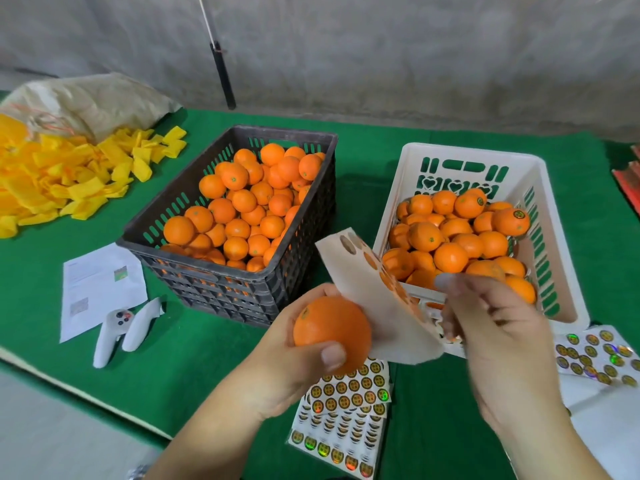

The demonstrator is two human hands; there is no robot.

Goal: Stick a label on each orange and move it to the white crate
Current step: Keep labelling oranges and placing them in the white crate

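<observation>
1. The left hand (298,344) holds a round, smooth orange (331,332) up over the near middle of the green felt-covered table (194,358); the thumb presses its near side and the fingers curl round behind it, so the grip is closed firmly on the fruit.
2. Just right of that orange stands a curled, pale backing sheet with round holes where stickers were (377,306); its lower edge touches the fruit; the right hand (498,341) is at the sheet's right edge, fingers bent towards it, but it is blurred and I cannot tell whether they pinch the sheet or a label.
3. The white slotted plastic crate (491,161) sits on the right, partly filled with oranges; a few at its far side show round dark labels.
4. The dark slotted plastic crate (242,289) sits left of it, at the centre, heaped with oranges.
5. Flat sheets of round gold-and-black hologram stickers (346,410) lie on the felt below the hands; more such sheets (595,355) lie near right.
6. At near left lie a white handheld controller (121,332) and a printed white paper (100,289); at far left, a heap of yellow foam sleeves (62,181) spills before a pale woven sack (93,98).
</observation>
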